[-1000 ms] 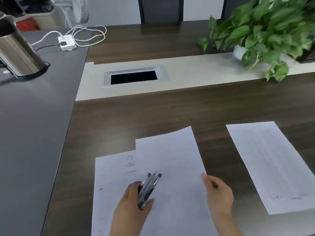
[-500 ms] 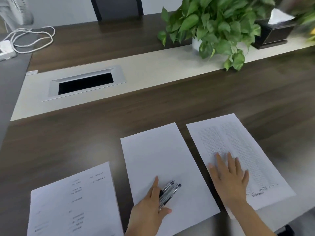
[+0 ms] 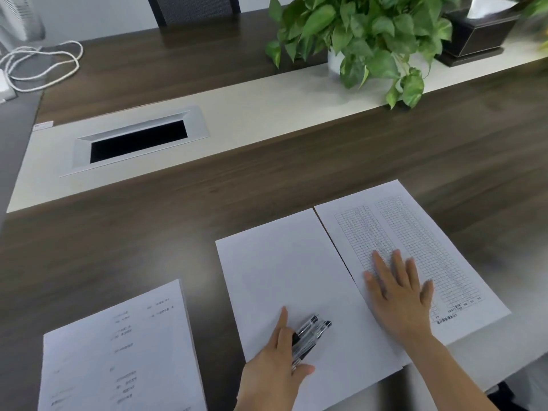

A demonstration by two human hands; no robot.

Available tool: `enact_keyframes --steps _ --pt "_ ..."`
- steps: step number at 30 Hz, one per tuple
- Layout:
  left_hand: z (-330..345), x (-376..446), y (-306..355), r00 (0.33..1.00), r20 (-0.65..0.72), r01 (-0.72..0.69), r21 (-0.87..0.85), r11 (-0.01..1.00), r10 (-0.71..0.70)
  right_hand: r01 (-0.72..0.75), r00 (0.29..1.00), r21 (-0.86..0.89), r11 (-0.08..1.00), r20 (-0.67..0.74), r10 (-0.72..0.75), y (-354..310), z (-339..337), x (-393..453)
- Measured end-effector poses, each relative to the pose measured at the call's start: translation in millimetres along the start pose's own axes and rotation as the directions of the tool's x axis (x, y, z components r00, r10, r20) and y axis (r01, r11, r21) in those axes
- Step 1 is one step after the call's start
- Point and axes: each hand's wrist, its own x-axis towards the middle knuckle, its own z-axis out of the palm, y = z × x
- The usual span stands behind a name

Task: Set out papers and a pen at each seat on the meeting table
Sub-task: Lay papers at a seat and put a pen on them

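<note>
Head view, dark wood counter [image 3: 148, 232] with a pale strip along its middle. Landmark: blank sheet [image 3: 296, 277], lying flat near the counter's near edge.

Left hand [image 3: 275, 372] rests on the near part of the blank sheet, fingers curled round a bundle of pens [image 3: 308, 336]; index finger points out straight along the paper. Pen tips stick out past the fingers, aimed away and to the right. Exact pen count: cannot tell.

Right hand [image 3: 397, 295] lies flat, fingers straight and spread, palm down on the table sheet [image 3: 415, 247], holding nothing. This sheet, printed with a fine grid, sits just right of the blank sheet; their long edges almost meet, a thin dark gap showing at the far end.

Text sheet [image 3: 118, 351] lies left of the blank sheet, apart from it, bare counter between.

Beyond the blank sheet: metal cable hatch [image 3: 139, 140] in the pale strip, far left; plant [image 3: 370, 40] far right; dark tissue box [image 3: 474, 37] right of the plant. White cable [image 3: 44, 66] coiled at far left.
</note>
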Motion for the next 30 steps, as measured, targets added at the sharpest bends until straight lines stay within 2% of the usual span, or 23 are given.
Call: enact_keyframes --steps 14,19,23,25,27,28,30 --pt "0 -1 6 0.999 -0.026 -0.026 -0.037 0.999 0.025 0.021 0.999 -0.021 1.0 -0.026 -0.022 5 1 -1" --pt "2 -6 6 0.998 -0.053 -0.04 -0.057 0.998 0.037 0.045 0.992 0.083 0.996 -0.121 -0.035 -2 -3 -9" --pt "1 -12 7 0.994 -0.096 -0.063 -0.065 0.996 0.056 0.09 0.973 0.255 0.963 -0.227 -0.031 -22 -5 -28" --pt "0 -16 6 0.986 -0.156 -0.081 -0.165 0.983 0.055 0.127 0.959 0.391 0.911 -0.282 -0.013 -38 -9 -48" --pt "-7 -25 5 0.979 -0.202 -0.072 -0.403 0.912 -0.012 0.104 0.972 0.636 0.765 -0.228 0.058 -60 -19 -75" --pt "-12 -29 5 0.976 -0.212 -0.074 -0.562 0.824 -0.057 0.067 0.986 0.748 0.661 -0.152 0.072 -72 -22 -88" --pt "-24 -38 0 0.972 -0.182 -0.075 -0.844 0.53 -0.152 -0.024 1.0 0.882 0.47 0.015 0.022 -98 -26 -111"
